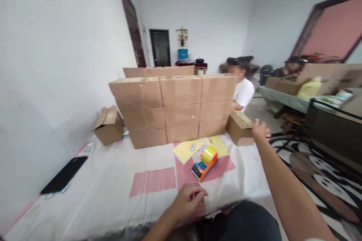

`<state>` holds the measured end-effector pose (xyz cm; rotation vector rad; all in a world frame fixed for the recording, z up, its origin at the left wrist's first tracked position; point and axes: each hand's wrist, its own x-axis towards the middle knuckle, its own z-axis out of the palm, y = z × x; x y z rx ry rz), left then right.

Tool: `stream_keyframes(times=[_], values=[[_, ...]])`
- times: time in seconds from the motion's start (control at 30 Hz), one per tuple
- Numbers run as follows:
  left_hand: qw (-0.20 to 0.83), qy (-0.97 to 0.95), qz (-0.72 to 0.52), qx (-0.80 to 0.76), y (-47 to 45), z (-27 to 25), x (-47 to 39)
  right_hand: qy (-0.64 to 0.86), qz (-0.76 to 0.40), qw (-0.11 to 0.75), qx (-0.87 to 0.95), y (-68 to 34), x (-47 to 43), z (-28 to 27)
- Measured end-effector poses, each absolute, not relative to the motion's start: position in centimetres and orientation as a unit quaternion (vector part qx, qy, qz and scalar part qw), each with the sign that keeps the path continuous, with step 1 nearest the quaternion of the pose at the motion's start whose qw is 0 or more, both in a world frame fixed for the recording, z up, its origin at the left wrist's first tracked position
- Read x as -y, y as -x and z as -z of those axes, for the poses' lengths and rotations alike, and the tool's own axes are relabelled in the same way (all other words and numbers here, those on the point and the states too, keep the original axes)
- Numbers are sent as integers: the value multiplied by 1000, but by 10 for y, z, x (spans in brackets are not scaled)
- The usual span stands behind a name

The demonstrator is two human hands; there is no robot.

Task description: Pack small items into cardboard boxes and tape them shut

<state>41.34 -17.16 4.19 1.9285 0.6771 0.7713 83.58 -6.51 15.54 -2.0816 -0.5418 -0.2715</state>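
My left hand (pixel 190 199) hovers over or rests on the cloth near the table's front edge, its fingers curled in with nothing visible in them. Just beyond it lies a tape dispenser (pixel 206 162), orange and blue, with a roll of yellow tape. Out to the right, my right hand (pixel 261 130) has its fingers spread at the right side of a small cardboard box (pixel 241 128). Whether the palm presses on the box I cannot tell. Yellow printed booklets (pixel 188 150) lie flat behind the dispenser.
Stacked cardboard boxes (pixel 181 109) form a wall across the table. Another box (pixel 109 126) stands at the left, and a black phone (pixel 65 175) lies by the wall. A person in a white shirt (pixel 245 92) sits behind the stack. A dark chair (pixel 333 131) stands at the right.
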Motion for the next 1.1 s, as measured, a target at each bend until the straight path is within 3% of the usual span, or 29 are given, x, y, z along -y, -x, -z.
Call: stream_keyframes(times=[0.07,0.13,0.2,0.27,0.33,0.4,0.43,0.57,0.73,0.87,1.1], values=[[330,-810,-386,-295,-329,-75,141,826,126,496,236,-798,39,-176],[192,-671,-537,-474,-241,-111,107,753,151,536,350,-735,18,-184],[91,-545,-595,-584,-164,-143,71,556,188,577,569,-646,7,-177],[30,-547,-559,-623,-109,-164,33,405,147,528,732,-540,5,-157],[-11,-560,-464,-686,-79,-170,-8,323,65,392,859,-427,5,-133],[-1,-570,-377,-730,-67,-163,-49,348,-9,164,923,-322,-3,-110],[10,-567,-360,-741,-64,-156,-68,372,-15,124,920,-276,-13,-101],[81,-500,-333,-796,-50,-123,-128,524,-2,40,851,-155,-90,-87],[99,-443,-376,-808,-29,-98,-162,683,-30,-70,726,-125,-197,-84],[62,-432,-483,-759,-20,-90,-174,718,-54,-106,686,-136,-224,-62],[19,-458,-550,-698,-2,-88,-130,659,-2,-58,749,-125,-190,-48]])
